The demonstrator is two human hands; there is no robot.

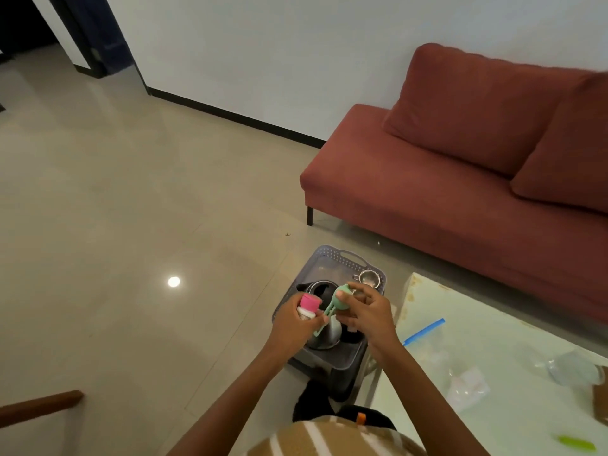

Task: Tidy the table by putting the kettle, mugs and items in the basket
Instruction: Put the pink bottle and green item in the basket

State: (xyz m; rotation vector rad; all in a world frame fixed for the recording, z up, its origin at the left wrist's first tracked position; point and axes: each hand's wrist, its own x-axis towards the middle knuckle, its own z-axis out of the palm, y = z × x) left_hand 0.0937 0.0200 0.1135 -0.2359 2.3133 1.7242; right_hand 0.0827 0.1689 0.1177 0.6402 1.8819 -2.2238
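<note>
A grey plastic basket (332,256) stands on the floor beside the table. Inside it lie a steel kettle (324,337) and a small metal strainer (368,278). Over the basket my left hand (292,324) grips a small white bottle with a pink cap (309,302). My right hand (365,311) holds a mint-green tool with a round head (342,297); its long handles reach down toward my left fingers.
The pale glass-topped table (493,357) at the right carries a clear zip bag with a blue seal (424,332), more clear plastic bags (467,386) and a green item (577,444). A red sofa (444,179) stands behind. Tiled floor spreads to the left.
</note>
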